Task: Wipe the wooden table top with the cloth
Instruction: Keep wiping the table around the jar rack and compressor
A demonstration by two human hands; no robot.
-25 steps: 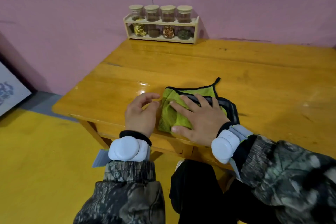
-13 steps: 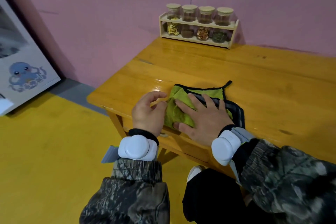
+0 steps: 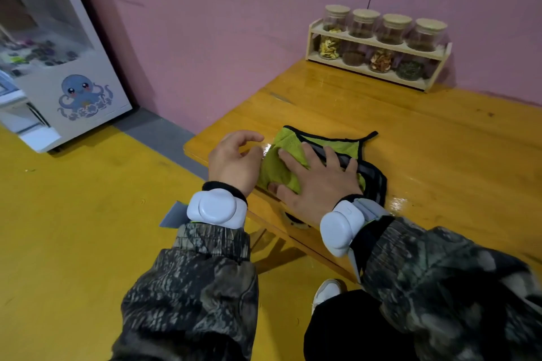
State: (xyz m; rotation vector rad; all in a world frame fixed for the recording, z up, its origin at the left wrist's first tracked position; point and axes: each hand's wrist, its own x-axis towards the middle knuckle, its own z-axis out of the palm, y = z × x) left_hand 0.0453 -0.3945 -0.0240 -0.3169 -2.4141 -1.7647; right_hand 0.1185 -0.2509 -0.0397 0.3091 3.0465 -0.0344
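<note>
Firstly, keep the right hand [image 3: 319,184] spread flat on the cloth [image 3: 346,146], fingers straight, palm bearing down close to the table's front edge. Apply even pressure through palm and fingertips alike, to prevent the folded layers sliding over one another. Check the left hand [image 3: 234,164], placed just beside the cloth's left border with fingers loosely curled and gripping nothing; unable to confirm contact with the fabric. Use it to tuck that border, or lift it clear ahead of the stroke. Treat the step as an early one: pad set, sweep to follow. Push away from the body in straight, overlapping passes along the boards of the wooden table top [image 3: 425,141], working from the near left corner toward the right and the rear. Stop short of the spice rack [image 3: 378,50] at the rear by the pink wall; wipe round it, not against it.

Next, inspect the cloth. Located at the near left corner of the table top, partly under the right hand, reaching the front edge on the near side. Yellow-green pile, bound in black trim, folded into a rough pad, with a darker grey face showing at the right. Small black loop projecting from the far right corner. Probably soft and limp; expect bunching under uneven load.
</note>
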